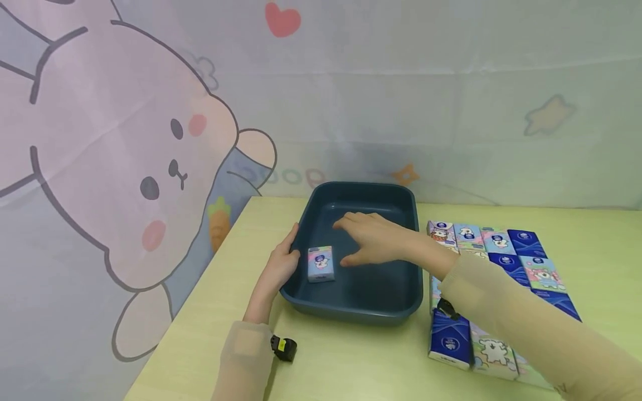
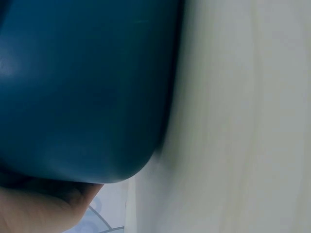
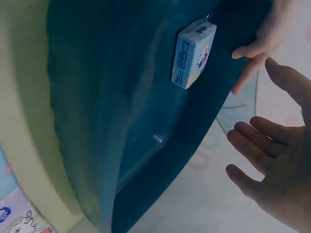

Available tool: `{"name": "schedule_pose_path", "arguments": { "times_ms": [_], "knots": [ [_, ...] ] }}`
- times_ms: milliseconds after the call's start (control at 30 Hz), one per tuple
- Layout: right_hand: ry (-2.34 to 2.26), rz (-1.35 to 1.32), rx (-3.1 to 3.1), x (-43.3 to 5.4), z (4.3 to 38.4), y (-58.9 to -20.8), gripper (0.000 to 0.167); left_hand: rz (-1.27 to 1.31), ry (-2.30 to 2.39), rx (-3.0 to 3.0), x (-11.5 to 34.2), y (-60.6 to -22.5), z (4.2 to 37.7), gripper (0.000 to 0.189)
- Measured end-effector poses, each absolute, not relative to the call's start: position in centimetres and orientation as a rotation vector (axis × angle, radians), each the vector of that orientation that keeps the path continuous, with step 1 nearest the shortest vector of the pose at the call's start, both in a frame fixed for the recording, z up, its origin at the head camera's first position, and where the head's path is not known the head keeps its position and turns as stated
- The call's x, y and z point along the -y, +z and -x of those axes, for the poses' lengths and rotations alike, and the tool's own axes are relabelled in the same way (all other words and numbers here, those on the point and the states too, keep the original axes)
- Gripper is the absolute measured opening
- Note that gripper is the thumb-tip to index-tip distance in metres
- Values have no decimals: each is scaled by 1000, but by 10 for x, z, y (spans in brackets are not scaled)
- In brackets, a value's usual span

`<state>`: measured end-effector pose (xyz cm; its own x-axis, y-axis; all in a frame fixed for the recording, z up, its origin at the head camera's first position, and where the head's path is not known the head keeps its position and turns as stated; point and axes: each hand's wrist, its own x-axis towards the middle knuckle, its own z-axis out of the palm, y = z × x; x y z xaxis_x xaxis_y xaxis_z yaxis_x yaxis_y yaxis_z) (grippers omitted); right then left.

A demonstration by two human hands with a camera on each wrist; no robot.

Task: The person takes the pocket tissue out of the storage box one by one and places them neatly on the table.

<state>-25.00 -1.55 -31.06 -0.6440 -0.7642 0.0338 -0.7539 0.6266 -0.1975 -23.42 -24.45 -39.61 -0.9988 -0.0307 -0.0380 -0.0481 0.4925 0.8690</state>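
Observation:
A dark blue plastic bin (image 1: pixel 361 313) sits on the table, with one small tissue pack (image 1: pixel 320 264) lying in its left part. The pack is pastel with a cartoon figure and also shows in the right wrist view (image 3: pixel 194 53). At the bin's left side my left hand (image 1: pixel 278 267) grips the rim, its thumb at the edge and fingers along the outer wall. My right hand (image 1: pixel 376 238) hovers over the bin's middle, right of the pack. Its fingers (image 3: pixel 257 143) are spread and hold nothing.
Right of the bin, several tissue packs stand in rows, some deep blue (image 1: pixel 450 341), others pastel with cartoons (image 1: pixel 494 353). My right forearm crosses over them. Behind the table (image 1: pixel 346 362) hangs a printed cloth (image 1: pixel 376 111) with a large cartoon rabbit.

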Motion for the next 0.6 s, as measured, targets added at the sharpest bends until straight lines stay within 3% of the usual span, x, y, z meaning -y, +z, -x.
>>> {"name": "schedule_pose_path", "arguments": {
  "times_ms": [600],
  "knots": [
    [110, 1134, -2647, 82, 276, -338, 78, 33, 1592, -2682, 244, -397, 233, 63]
  ]
}}
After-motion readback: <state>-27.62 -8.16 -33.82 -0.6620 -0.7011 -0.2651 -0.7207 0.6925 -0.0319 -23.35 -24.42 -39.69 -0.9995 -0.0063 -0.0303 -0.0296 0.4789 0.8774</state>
